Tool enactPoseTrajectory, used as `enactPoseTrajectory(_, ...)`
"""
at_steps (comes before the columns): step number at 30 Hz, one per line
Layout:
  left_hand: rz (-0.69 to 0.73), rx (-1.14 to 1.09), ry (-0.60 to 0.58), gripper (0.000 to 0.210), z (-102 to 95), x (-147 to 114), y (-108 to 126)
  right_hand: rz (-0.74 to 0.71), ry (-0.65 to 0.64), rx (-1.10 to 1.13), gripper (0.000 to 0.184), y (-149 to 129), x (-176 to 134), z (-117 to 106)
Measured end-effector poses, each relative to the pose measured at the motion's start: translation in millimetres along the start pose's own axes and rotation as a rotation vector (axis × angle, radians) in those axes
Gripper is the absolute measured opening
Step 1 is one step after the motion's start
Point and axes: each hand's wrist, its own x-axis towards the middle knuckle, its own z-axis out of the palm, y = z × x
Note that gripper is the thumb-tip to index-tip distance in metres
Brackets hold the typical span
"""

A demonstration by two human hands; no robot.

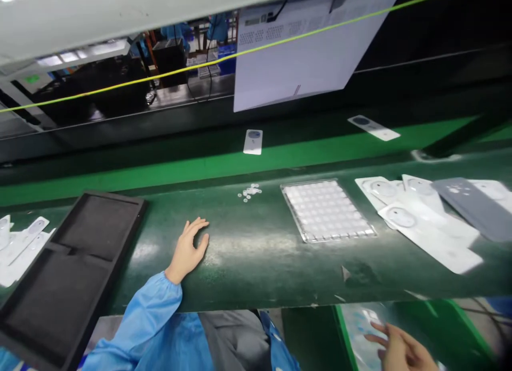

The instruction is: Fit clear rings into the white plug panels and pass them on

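My left hand [189, 252] rests on the green bench [248, 269], its fingers and thumb apart, holding nothing. Beyond its fingertips lies a small scatter of white round pieces [250, 192]. At the bottom right, my right hand [406, 349] hangs below the bench edge, over a green bin [448, 328] with clear plastic bags [358, 323] in it. Its fingers point left and stand a little apart, with nothing visible between them. Right of the middle sits a clear plastic tray [328, 211] filled with rows of white pieces.
A black tray [110, 261] with two recesses lies at the left, beside white cards [24, 248]. More white cards [424, 216] overlap at the right under a grey phone-case-shaped plate [476, 206]. A yellow-green cord [216, 62] crosses before a hanging white panel [296, 62].
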Motion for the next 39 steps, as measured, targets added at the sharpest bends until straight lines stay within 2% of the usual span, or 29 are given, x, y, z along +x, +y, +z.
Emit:
enactPoseTrajectory(2,-0.041,-0.057,0.026,0.029,-2.5,-6,12,-0.011,0.072,0.093,0.043,-32,-15,-1)
enactPoseTrajectory(4,-0.079,-0.116,0.028,0.028,-1.2,-9,29,-0.107,0.073,0.241,0.045,-72,-31,0)
enactPoseTrajectory(6,-0.039,-0.183,-0.006,0.022,4.1,-7,50,-0.185,-0.013,0.417,0.039,-110,-42,6)
enactPoseTrajectory(9,0.138,-0.313,-0.100,0.010,16.7,-4,84,-0.260,-0.217,0.695,0.029,-147,-56,19)
enactPoseTrajectory(12,0.216,-0.455,-0.226,0.012,28.8,-6,114,-0.225,-0.457,0.957,0.042,-163,-76,22)
enactPoseTrajectory(15,0.160,-0.603,-0.385,0.024,36.6,-6,131,-0.184,-0.700,1.113,0.065,-171,-92,18)
enactPoseTrajectory(19,0.075,-0.720,-0.559,0.040,38.7,-1,144,-0.194,-0.840,1.143,0.083,-177,-99,15)
enactPoseTrajectory(21,0.059,-0.697,-0.605,0.043,38.2,3,153,-0.211,-0.860,1.103,0.088,-177,-102,16)
enactPoseTrajectory(24,0.048,-0.667,-0.718,0.025,38.6,8,166,-0.269,-0.847,1.028,0.092,-174,-104,19)
enactPoseTrajectory(26,0.062,-0.647,-0.777,0.027,40.1,10,171,-0.315,-0.839,0.959,0.096,-171,-103,20)
enactPoseTrajectory(28,0.142,-0.594,-0.733,0.034,43.2,10,170,-0.390,-0.870,0.839,0.098,-169,-101,17)
enactPoseTrajectory(32,0.389,-0.496,-0.482,0.024,55.3,9,156,-0.578,-0.925,0.574,0.098,-169,-90,9)
enactPoseTrajectory(36,0.383,-0.447,-0.432,0.027,63.8,9,147,-0.564,-0.767,0.559,0.089,-162,-80,0)
enactPoseTrajectory(39,0.368,-0.470,-0.516,0.022,69.4,8,150,-0.491,-0.572,0.583,0.081,-151,-68,-11)
